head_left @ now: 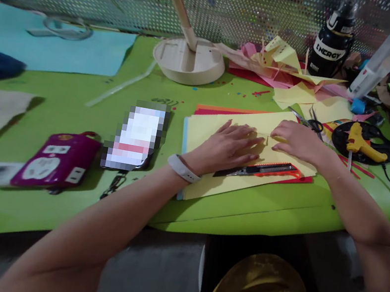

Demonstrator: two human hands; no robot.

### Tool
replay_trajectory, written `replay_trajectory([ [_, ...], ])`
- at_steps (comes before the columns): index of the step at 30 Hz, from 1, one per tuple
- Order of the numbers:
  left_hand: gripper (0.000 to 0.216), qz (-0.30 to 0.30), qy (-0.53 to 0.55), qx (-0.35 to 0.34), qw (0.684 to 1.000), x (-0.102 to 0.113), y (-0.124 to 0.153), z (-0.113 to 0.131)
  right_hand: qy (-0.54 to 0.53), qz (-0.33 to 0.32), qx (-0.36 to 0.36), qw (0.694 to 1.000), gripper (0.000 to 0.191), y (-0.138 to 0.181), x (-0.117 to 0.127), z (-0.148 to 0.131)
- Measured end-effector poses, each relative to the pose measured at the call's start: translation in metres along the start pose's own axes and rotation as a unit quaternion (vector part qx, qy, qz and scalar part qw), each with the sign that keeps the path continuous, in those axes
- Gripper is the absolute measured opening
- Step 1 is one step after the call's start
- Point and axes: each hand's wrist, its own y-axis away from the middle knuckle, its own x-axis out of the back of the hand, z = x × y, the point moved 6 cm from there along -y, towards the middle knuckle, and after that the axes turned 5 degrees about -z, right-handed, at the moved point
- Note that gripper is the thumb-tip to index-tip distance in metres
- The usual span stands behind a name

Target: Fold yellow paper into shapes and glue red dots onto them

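My left hand (235,145) lies flat with its fingers spread on a pale yellow paper sheet (204,180), the top of a stack. My right hand (294,139) rests on the same sheet, its bent fingers apart and pointing left. A small yellow paper piece (267,140) stands up slightly between the two hands; I cannot see either hand gripping it. Just below them a utility knife (258,170) with an orange and black body lies on the sheet. Red and orange sheets (223,112) show beneath the stack's far edge, and a blue sheet edges its left side.
A phone (136,138) and a purple pouch (58,160) lie to the left. Behind stand a fan base (189,62), a black bottle (331,46) and paper scraps (281,63). Scissors (314,124) and a yellow glue gun (363,143) with a cord lie at the right.
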Motion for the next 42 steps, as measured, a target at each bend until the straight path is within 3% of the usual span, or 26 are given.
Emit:
replay_trajectory([
  [7, 0.070, -0.034, 0.027, -0.011, 0.999, 0.001, -0.002, 0.001, -0.015, -0.001, -0.015, 1.000, 0.030, 0.000, 0.002, 0.004],
  [12, 0.069, -0.052, 0.007, -0.016, 0.998, 0.002, -0.004, -0.001, -0.014, -0.002, -0.016, 1.000, 0.029, 0.000, 0.002, 0.004],
  [26, 0.062, 0.011, -0.120, -0.001, 0.993, 0.008, 0.002, 0.015, -0.068, -0.002, 0.073, 0.995, 0.028, -0.005, -0.006, 0.012],
  [32, 0.052, 0.037, -0.122, 0.005, 0.992, 0.008, 0.001, 0.013, -0.082, 0.012, 0.101, 0.991, 0.025, -0.005, -0.006, 0.011],
  [42, 0.036, 0.065, -0.061, 0.013, 0.996, 0.004, -0.006, -0.001, -0.033, 0.068, 0.082, 0.994, 0.024, -0.003, 0.000, -0.005],
])
